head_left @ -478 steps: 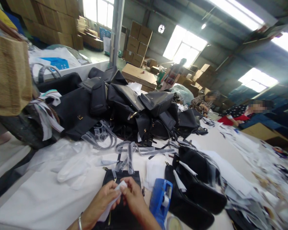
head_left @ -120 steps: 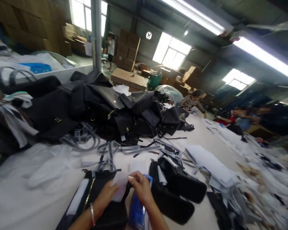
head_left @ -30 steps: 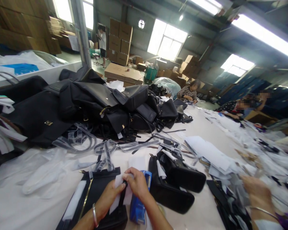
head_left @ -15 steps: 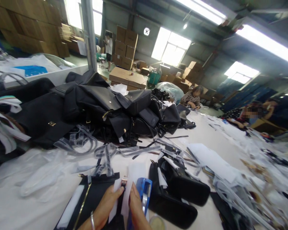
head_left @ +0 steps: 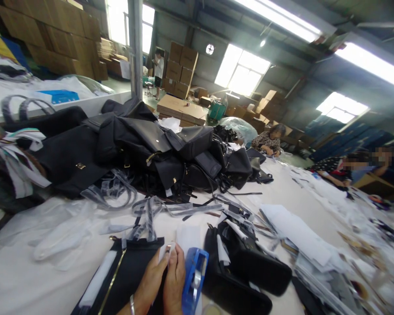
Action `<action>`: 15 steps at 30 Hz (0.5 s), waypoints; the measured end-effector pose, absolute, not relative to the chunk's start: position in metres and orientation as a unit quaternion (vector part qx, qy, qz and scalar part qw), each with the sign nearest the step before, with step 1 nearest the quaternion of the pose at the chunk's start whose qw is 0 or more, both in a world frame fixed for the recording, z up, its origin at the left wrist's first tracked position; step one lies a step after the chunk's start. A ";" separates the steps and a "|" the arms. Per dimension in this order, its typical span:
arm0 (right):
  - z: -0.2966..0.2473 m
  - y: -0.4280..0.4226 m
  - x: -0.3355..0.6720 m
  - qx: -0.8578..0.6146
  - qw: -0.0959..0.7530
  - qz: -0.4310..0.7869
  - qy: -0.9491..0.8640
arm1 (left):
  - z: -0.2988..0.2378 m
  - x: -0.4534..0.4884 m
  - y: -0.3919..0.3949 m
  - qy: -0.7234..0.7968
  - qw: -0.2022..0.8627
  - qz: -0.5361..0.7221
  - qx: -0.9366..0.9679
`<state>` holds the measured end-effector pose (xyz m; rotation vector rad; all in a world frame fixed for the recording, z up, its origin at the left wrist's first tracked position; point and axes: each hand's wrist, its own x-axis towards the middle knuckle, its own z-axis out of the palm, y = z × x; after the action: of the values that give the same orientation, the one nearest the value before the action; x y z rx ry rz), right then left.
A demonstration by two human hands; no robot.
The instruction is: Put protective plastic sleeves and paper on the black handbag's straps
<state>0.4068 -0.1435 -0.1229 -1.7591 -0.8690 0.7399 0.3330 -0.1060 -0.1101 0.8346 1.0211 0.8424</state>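
Both my hands sit at the bottom edge, pressed together over a flat black bag [head_left: 124,273] with a gold zipper line. My left hand [head_left: 151,282] and my right hand [head_left: 174,280] pinch a small white paper [head_left: 166,251] wrapped round a piece of the bag's hardware. A blue tape dispenser [head_left: 194,280] stands just right of my right hand, touching or nearly touching it.
A heap of black bags [head_left: 151,153] covers the white table [head_left: 36,280] behind. Clear plastic strips [head_left: 151,208], white paper sheets [head_left: 298,232] and two more black bags [head_left: 246,267] lie around. Other people [head_left: 269,140] work at the far right; cardboard boxes [head_left: 180,70] stand behind.
My hands have drawn closer together and folded the white paper tighter round the hardware. The view has tilted up slightly, so my hands sit lower in frame.
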 end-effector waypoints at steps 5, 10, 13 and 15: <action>-0.120 -0.141 0.402 -0.748 0.490 0.268 -0.360 | -0.115 0.333 -0.112 0.468 0.699 0.381 0.383; -0.121 -0.141 0.400 -0.743 0.504 0.274 -0.344 | -0.093 0.335 -0.112 0.440 0.743 0.364 0.349; -0.121 -0.140 0.398 -0.739 0.516 0.295 -0.318 | -0.082 0.335 -0.109 0.416 0.771 0.365 0.314; -0.120 -0.140 0.397 -0.737 0.514 0.318 -0.302 | -0.081 0.335 -0.106 0.414 0.783 0.368 0.283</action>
<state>0.3974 -0.1400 -0.1203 -1.7728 -0.7268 0.7642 0.3351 -0.1063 -0.0807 0.6098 0.8925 0.7947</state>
